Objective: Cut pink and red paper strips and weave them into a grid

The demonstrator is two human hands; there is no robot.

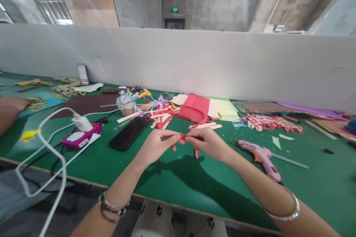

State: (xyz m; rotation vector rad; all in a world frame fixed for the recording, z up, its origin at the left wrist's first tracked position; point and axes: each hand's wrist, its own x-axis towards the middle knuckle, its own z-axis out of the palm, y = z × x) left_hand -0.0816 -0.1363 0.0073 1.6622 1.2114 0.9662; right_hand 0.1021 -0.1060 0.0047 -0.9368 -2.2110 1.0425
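Note:
Between my two hands, above the green tabletop [172, 177], is a narrow red paper strip [183, 137]. My left hand [160, 143] pinches it with thumb and forefinger from the left. From the right, my right hand [207, 143] pinches it close by, the fingertips of both hands almost meeting. A loop of red strip rises behind the right hand, and an end hangs below its fingers. Just beyond lie red paper sheets [198, 103] and a pile of cut pink and red strips [164, 116].
A pink glue gun [260, 153] lies at the right, below a woven red-and-white paper piece [271, 122]. Left of my hands are a black phone [129, 133] and a purple power strip [81, 136] with white cables. Another person's arm [11, 113] reaches in at far left.

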